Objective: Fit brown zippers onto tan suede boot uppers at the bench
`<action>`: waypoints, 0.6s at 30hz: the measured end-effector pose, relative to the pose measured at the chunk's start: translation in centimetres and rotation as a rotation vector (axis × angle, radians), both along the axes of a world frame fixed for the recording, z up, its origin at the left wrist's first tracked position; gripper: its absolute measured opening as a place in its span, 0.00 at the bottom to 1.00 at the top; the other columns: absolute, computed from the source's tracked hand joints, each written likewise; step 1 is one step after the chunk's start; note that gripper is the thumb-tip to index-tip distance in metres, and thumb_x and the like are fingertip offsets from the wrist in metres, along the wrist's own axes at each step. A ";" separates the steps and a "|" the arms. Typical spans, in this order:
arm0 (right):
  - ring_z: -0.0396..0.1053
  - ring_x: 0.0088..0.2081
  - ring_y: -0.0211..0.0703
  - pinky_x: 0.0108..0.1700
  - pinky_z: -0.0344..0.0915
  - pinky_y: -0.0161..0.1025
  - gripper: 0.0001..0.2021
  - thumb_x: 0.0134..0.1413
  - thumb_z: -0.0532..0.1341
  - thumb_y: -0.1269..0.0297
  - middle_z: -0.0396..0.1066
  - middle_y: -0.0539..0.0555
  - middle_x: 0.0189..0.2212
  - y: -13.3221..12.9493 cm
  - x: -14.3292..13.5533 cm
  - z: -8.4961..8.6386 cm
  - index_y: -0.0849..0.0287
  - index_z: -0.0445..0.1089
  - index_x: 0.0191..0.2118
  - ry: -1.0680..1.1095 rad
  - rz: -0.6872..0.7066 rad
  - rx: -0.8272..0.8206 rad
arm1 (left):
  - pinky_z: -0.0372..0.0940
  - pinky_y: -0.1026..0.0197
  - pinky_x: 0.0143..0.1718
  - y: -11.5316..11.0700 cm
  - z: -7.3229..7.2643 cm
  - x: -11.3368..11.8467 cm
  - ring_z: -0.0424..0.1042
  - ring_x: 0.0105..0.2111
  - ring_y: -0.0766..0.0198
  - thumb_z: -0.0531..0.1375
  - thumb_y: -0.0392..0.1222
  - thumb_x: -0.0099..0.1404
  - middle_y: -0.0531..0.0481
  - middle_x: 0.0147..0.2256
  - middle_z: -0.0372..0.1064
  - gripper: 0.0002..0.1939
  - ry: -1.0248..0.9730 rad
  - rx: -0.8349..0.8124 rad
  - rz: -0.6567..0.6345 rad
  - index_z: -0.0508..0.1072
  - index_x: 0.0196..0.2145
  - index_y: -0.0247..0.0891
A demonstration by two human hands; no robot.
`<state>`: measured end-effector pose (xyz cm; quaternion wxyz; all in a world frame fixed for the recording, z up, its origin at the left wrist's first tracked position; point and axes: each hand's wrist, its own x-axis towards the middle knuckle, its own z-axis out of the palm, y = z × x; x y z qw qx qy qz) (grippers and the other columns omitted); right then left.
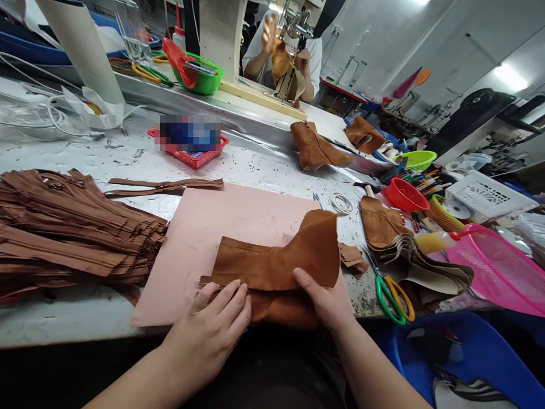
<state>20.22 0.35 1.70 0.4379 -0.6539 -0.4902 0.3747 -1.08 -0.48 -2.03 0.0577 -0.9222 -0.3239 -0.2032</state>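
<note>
A brown suede boot upper lies on a pink sheet at the table's front edge. Along its lower edge runs a dark brown zipper strip. My left hand presses its fingers together on the strip and the edge of the upper. With my right hand I grip the upper's right part, thumb on top and the other fingers hidden beneath. A second flap of the suede hangs below, between my hands.
A pile of brown zipper strips lies at the left. Green-and-orange scissors and stacked suede pieces are at the right. A red basket stands behind the sheet. Across the table, a person holds suede at a machine.
</note>
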 end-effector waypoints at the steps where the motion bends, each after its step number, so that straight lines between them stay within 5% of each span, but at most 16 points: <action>1: 0.59 0.53 0.55 0.49 0.63 0.48 0.28 0.42 0.62 0.54 0.64 0.57 0.49 0.1 0.2 0.3 0.57 0.59 0.51 -0.109 0.031 0.008 | 0.50 0.53 0.48 0.0 0.1 0.1 0.65 0.48 0.56 0.51 0.40 0.62 0.44 0.45 0.70 0.14 0.000 -0.005 0.003 0.70 0.43 0.36; 8: 0.60 0.52 0.55 0.52 0.61 0.48 0.27 0.41 0.64 0.59 0.66 0.55 0.48 0.8 1.2 1.1 0.55 0.61 0.50 -0.388 0.174 0.081 | 0.49 0.53 0.48 0.1 1.0 0.5 0.63 0.49 0.54 0.58 0.51 0.56 0.44 0.49 0.68 0.21 0.069 -0.097 -0.009 0.69 0.44 0.37; 18: 0.64 0.50 0.56 0.49 0.65 0.49 0.22 0.44 0.62 0.56 0.69 0.59 0.44 0.6 0.6 -0.8 0.59 0.65 0.46 -0.351 0.059 -0.036 | 0.48 0.53 0.48 0.3 1.9 1.9 0.62 0.47 0.52 0.59 0.55 0.53 0.43 0.49 0.66 0.28 0.169 -0.123 -0.047 0.66 0.48 0.37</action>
